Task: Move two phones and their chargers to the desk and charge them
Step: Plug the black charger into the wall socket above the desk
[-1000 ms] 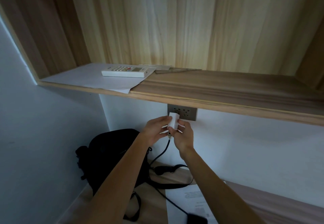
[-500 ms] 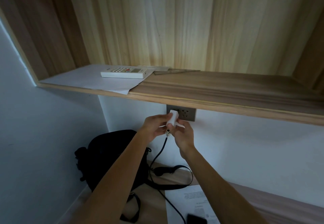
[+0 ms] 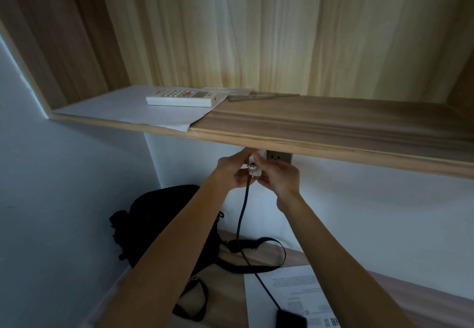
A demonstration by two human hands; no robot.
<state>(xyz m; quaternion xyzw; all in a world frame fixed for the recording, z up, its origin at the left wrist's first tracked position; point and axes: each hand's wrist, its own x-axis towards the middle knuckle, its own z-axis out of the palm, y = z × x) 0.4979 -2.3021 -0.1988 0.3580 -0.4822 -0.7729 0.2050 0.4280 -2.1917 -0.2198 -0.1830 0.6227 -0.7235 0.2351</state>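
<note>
A white charger plug [image 3: 254, 167] is pressed against the left part of the grey wall socket [image 3: 279, 157] just under the wooden shelf. My left hand [image 3: 230, 171] grips it from the left and my right hand [image 3: 278, 176] from the right. A black cable [image 3: 242, 215] hangs from the plug down to the desk and runs to a dark phone [image 3: 291, 318] lying on a printed sheet at the bottom edge. Whether the prongs are fully in is hidden by my fingers. No second phone or charger is in view.
A wooden shelf [image 3: 320, 132] juts out right above the socket; on it lie a white remote control [image 3: 182, 97] and white paper. A black bag [image 3: 164, 222] with straps sits in the left desk corner. A printed sheet [image 3: 295, 291] lies on the desk.
Both hands have pushed the white plug up and in, from below the socket to flat against it under the shelf. The view has drawn closer.
</note>
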